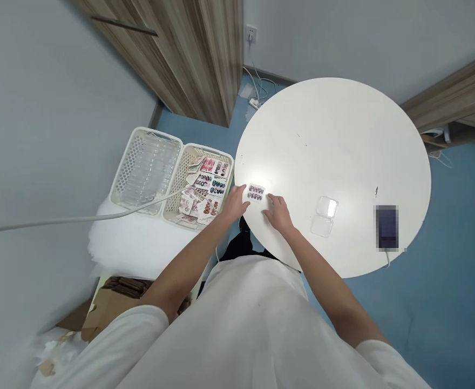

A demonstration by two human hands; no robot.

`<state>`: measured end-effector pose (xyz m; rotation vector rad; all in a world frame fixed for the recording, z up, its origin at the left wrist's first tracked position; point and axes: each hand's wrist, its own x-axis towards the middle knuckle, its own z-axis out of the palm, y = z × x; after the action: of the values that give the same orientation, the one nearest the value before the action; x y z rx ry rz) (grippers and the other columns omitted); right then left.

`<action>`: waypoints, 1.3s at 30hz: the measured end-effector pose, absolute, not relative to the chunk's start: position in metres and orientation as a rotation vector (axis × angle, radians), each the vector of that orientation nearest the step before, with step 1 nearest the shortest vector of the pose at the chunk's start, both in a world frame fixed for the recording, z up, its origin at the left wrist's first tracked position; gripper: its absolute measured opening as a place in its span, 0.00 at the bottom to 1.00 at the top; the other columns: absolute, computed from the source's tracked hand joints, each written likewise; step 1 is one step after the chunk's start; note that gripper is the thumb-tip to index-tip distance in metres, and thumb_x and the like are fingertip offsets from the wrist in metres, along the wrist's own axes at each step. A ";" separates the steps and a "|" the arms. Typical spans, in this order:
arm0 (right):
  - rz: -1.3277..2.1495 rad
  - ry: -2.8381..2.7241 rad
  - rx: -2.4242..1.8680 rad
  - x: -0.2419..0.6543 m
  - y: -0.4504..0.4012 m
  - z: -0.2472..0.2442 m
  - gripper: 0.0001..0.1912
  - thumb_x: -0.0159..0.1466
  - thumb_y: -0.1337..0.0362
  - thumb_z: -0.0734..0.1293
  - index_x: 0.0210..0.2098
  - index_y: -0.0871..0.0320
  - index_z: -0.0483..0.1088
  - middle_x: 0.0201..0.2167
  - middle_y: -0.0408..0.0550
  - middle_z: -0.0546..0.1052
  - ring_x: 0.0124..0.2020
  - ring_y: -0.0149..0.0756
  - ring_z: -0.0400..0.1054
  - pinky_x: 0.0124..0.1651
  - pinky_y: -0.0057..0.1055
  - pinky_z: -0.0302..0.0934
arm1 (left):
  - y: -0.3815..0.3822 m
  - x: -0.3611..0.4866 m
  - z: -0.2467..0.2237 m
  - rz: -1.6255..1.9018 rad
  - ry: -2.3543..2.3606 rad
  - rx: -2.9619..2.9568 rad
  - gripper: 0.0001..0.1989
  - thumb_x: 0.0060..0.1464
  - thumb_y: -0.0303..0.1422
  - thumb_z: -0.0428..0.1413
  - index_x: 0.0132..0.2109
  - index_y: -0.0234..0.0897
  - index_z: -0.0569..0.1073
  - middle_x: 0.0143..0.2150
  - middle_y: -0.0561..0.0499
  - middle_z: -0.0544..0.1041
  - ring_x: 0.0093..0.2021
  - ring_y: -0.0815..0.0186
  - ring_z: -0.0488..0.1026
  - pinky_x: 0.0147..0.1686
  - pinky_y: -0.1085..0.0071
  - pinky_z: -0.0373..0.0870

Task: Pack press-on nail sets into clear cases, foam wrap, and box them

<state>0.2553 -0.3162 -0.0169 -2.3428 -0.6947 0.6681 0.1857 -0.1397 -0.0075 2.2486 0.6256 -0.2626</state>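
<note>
A small white card of dark purple press-on nails (256, 193) lies flat on the round white table (334, 135), near its left edge. My left hand (235, 203) is at the card's left side, thumb and fingers apart. On the other side my right hand (278, 213) rests on the table with its fingers spread, just short of the card. Neither hand grips anything. To the right of my right hand, a clear plastic case (325, 216) lies unfolded with its lid open.
Left of the table stand a white basket of clear plastic cases (146, 170) and a basket of nail cards (205, 189). A white cable (100, 218) crosses in front of them. A blurred dark device (387, 228) lies at the table's right. An open cardboard box (108, 310) sits lower left.
</note>
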 end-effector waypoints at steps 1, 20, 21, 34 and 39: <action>0.659 -0.697 -2.366 0.259 -0.308 -0.020 0.30 0.57 0.65 0.64 0.58 0.55 0.54 0.49 0.54 0.62 0.50 0.44 0.59 0.51 0.43 0.58 | -0.136 0.193 -0.008 -0.289 0.600 2.291 0.31 0.48 0.29 0.57 0.59 0.34 0.57 0.51 0.41 0.64 0.46 0.59 0.68 0.46 0.64 0.65; 0.568 -0.539 -2.387 0.252 -0.286 -0.038 0.30 0.56 0.70 0.62 0.58 0.55 0.54 0.43 0.50 0.67 0.43 0.42 0.63 0.48 0.44 0.59 | -0.146 0.194 -0.029 -0.182 0.496 2.326 0.30 0.49 0.25 0.55 0.60 0.36 0.58 0.46 0.43 0.66 0.49 0.55 0.65 0.46 0.60 0.64; 0.561 -0.524 -2.359 0.249 -0.288 -0.038 0.31 0.56 0.71 0.61 0.58 0.55 0.53 0.43 0.50 0.67 0.41 0.41 0.63 0.48 0.43 0.59 | -0.148 0.193 -0.029 -0.176 0.497 2.316 0.31 0.49 0.24 0.54 0.60 0.36 0.57 0.46 0.43 0.66 0.49 0.55 0.65 0.46 0.60 0.64; 0.500 -0.437 -2.151 0.222 -0.393 -0.031 0.37 0.58 0.70 0.61 0.64 0.50 0.44 0.44 0.50 0.63 0.43 0.38 0.63 0.48 0.42 0.62 | -0.220 0.181 -0.026 -0.179 0.128 2.178 0.35 0.50 0.24 0.52 0.64 0.40 0.50 0.48 0.45 0.62 0.49 0.61 0.65 0.50 0.62 0.64; 0.536 -0.463 -2.192 0.227 -0.457 -0.020 0.37 0.57 0.69 0.62 0.63 0.51 0.46 0.46 0.50 0.63 0.48 0.41 0.61 0.49 0.42 0.61 | -0.268 0.187 -0.022 -0.280 0.004 2.202 0.34 0.50 0.25 0.52 0.63 0.41 0.51 0.48 0.45 0.63 0.47 0.61 0.66 0.49 0.60 0.65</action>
<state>0.2266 -0.4570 -0.0199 -2.1919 -0.4632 0.5361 0.1875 -0.2684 -0.0218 2.2021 0.0042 -0.2798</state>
